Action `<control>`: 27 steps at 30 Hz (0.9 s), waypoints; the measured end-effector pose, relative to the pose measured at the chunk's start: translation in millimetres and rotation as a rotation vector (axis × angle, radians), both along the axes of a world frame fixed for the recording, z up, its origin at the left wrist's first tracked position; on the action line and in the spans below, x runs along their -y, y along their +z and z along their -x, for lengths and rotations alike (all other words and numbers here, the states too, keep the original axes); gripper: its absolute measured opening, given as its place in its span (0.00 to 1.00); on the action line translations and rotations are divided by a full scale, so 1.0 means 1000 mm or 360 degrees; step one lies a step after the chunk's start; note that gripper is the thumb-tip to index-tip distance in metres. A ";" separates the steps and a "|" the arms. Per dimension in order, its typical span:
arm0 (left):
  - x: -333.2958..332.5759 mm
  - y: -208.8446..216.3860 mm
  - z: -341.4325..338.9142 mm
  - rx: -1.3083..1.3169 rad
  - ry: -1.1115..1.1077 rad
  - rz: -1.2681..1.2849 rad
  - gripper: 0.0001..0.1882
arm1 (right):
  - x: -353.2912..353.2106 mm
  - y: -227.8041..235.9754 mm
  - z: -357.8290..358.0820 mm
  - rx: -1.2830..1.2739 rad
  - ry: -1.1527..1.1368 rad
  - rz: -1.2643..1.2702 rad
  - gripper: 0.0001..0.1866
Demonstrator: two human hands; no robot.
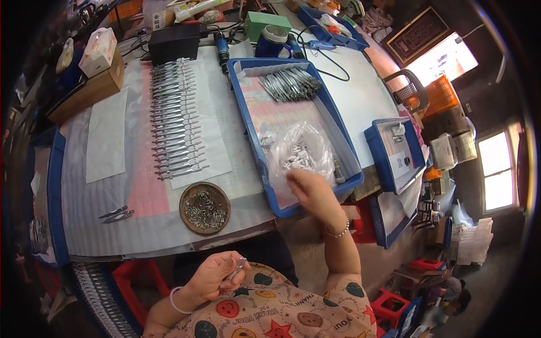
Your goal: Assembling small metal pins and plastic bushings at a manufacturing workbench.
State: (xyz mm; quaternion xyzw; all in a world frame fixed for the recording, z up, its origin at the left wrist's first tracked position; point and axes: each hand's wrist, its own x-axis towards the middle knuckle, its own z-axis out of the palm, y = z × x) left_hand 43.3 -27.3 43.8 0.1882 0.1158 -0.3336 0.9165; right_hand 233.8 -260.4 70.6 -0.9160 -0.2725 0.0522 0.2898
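Note:
My left hand [217, 276], near my body in front of the table edge, is closed around a small silver metal piece [238, 268]. My right hand [310, 192] reaches over the near end of a blue tray [288, 212]. Its fingers are bent together at a clear plastic bag [322, 147] of small whitish pieces [301, 158]; what they pinch, if anything, is hidden. Many slim metal tools [290, 84] lie piled at the tray's far end. Left of the tray, a round brown dish [185, 216] contains tiny metal parts [204, 209].
A long row of silver tweezer-like pieces [177, 121] lies on white paper. Some dark pointed tools [117, 214] rest at the table's near left. Behind stand a black box [174, 44], a blue mug [271, 42] and a power screwdriver [222, 48]. Another blue tray [389, 155] is at the right.

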 end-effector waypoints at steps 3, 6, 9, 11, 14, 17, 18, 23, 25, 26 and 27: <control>-0.003 -0.002 0.000 -0.0061 -0.0003 0.0043 0.20 | 0.002 -0.004 -0.006 -0.0029 -0.0026 -0.0182 0.07; -0.003 -0.002 0.002 -0.0065 -0.0003 0.0087 0.18 | 0.011 -0.009 -0.033 0.0426 -0.0179 -0.0081 0.07; -0.006 -0.004 0.001 -0.0086 -0.0022 0.0112 0.17 | 0.010 -0.010 -0.051 0.0342 -0.0136 0.0101 0.05; -0.005 -0.005 0.002 -0.0094 -0.0020 0.0136 0.16 | 0.010 -0.017 -0.061 0.0389 -0.0060 0.0216 0.04; -0.005 -0.007 0.003 -0.0102 -0.0028 0.0144 0.16 | 0.008 -0.025 -0.073 0.0536 0.0044 0.0478 0.02; -0.005 -0.008 0.004 -0.0093 -0.0042 0.0166 0.16 | 0.007 -0.030 -0.083 0.0646 0.0167 0.0658 0.03; -0.005 -0.009 0.004 -0.0094 -0.0043 0.0166 0.16 | 0.008 -0.034 -0.087 0.0642 0.0186 0.0737 0.04; -0.003 -0.007 0.005 -0.0119 -0.0072 0.0178 0.16 | 0.007 -0.036 -0.097 0.0686 0.0268 0.0921 0.06; -0.002 -0.008 0.007 -0.0108 -0.0069 0.0183 0.16 | 0.009 -0.035 -0.096 0.0699 0.0307 0.0847 0.06; -0.002 -0.008 0.008 -0.0101 -0.0063 0.0186 0.16 | 0.010 -0.034 -0.095 0.0702 0.0315 0.0845 0.06; -0.003 -0.008 0.007 -0.0100 -0.0054 0.0186 0.16 | 0.012 -0.030 -0.091 0.0757 0.0232 0.0728 0.05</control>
